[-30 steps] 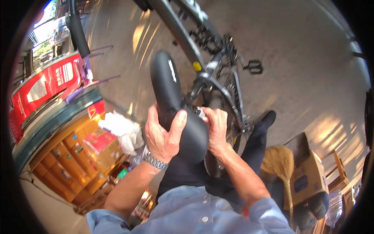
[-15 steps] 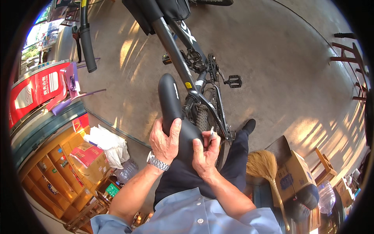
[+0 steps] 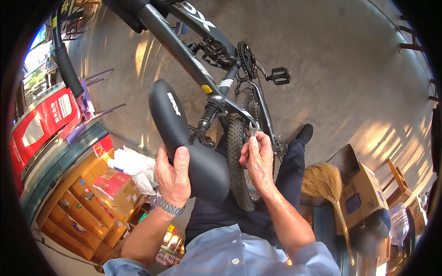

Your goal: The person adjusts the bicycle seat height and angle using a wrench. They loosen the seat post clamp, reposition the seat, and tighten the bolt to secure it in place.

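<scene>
A black bicycle saddle (image 3: 186, 138) tilts over to the left of the grey bicycle frame (image 3: 182, 57), its nose pointing away from me. My left hand (image 3: 174, 177) grips the saddle's left edge, thumb on top and fingers underneath, out of sight. Below the saddle, the seat post (image 3: 208, 119) and its clamp show. A small open-ended wrench (image 3: 253, 129) is pinched between the thumb and fingers of my right hand (image 3: 258, 158), jaw end pointing away from me. That hand is just right of the knobby rear tyre (image 3: 237, 152).
The chain and crank (image 3: 247, 60) lie beyond my right hand, with a pedal (image 3: 280, 76) sticking out right. A straw broom (image 3: 322, 181) and cardboard box (image 3: 361, 195) stand at the right. Wooden shelving (image 3: 78, 216) and a white plastic bag (image 3: 133, 168) are at the left.
The saddle has swung left and tipped with my left hand, uncovering the seat post and rear tyre. My right hand has moved off the saddle's edge, rightward and away from me, with the wrench.
</scene>
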The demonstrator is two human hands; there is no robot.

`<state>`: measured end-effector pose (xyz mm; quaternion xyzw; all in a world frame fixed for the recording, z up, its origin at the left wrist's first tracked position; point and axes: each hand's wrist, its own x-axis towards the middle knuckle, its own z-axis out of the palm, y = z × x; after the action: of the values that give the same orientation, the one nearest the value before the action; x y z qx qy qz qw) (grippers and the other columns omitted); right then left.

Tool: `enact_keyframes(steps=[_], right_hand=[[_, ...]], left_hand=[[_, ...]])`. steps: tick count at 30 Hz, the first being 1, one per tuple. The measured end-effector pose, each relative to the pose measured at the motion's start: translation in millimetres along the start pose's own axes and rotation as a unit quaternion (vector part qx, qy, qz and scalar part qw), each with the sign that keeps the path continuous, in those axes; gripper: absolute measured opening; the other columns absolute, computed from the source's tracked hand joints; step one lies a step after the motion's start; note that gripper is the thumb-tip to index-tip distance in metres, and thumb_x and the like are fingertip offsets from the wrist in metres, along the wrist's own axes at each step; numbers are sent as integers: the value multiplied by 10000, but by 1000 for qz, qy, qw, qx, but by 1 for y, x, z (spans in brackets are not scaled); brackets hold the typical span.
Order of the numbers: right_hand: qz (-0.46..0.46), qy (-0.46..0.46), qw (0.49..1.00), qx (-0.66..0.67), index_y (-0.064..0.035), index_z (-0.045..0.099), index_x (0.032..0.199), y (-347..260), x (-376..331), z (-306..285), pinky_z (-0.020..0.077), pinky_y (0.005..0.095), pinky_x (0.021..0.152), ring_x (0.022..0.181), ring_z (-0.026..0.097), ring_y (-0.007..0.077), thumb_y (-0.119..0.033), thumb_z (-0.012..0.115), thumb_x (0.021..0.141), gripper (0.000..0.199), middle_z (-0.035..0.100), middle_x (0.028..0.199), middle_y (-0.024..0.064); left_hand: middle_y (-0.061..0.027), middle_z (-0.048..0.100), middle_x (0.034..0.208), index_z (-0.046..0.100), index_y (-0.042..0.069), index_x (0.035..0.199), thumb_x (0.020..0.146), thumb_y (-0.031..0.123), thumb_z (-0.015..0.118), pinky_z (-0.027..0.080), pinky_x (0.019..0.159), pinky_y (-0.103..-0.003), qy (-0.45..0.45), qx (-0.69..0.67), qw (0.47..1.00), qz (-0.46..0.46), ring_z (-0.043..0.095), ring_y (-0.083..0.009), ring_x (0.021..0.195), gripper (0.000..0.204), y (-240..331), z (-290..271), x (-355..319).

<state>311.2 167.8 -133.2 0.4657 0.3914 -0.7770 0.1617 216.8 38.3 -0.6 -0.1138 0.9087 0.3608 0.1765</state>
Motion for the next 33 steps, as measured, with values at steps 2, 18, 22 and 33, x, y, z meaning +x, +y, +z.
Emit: enact_keyframes(steps=[2, 18, 22, 33], right_hand=[[14, -22, 999, 21, -20, 523, 1216, 3, 9, -5, 423, 228, 505, 546, 497, 67, -245, 490, 1063, 275, 550, 746, 1], [102, -137, 957, 234, 27, 595, 1180, -15, 69, 40, 455, 241, 466, 499, 522, 101, -140, 653, 967, 277, 674, 931, 142], [108, -152, 957, 221, 12, 597, 1132, -11, 74, 39, 474, 255, 482, 521, 530, 102, -109, 617, 986, 191, 671, 911, 145], [-3, -146, 981, -124, -15, 674, 994, -44, 87, 31, 382, 228, 438, 483, 487, 62, -332, 637, 995, 319, 594, 732, -7]], left_hand=[[-107, 641, 1033, 551, -49, 1203, 1001, 442, 558, 477, 824, -343, -11, -20, 1000, -2, 589, -201, 897, 532, -2, 3, 1], [-36, 592, 888, 551, -2, 1169, 1013, 524, 405, 459, 673, -262, -1, -24, 997, -69, 561, -114, 758, 568, 2, 14, -3], [-28, 577, 943, 536, -5, 1222, 1000, 517, 450, 443, 706, -258, -16, -13, 998, -59, 538, -102, 797, 574, 0, 7, -2], [-96, 628, 1014, 532, -44, 1231, 958, 397, 620, 476, 831, -325, -34, -78, 996, -18, 584, -186, 904, 526, -7, -3, 1]])
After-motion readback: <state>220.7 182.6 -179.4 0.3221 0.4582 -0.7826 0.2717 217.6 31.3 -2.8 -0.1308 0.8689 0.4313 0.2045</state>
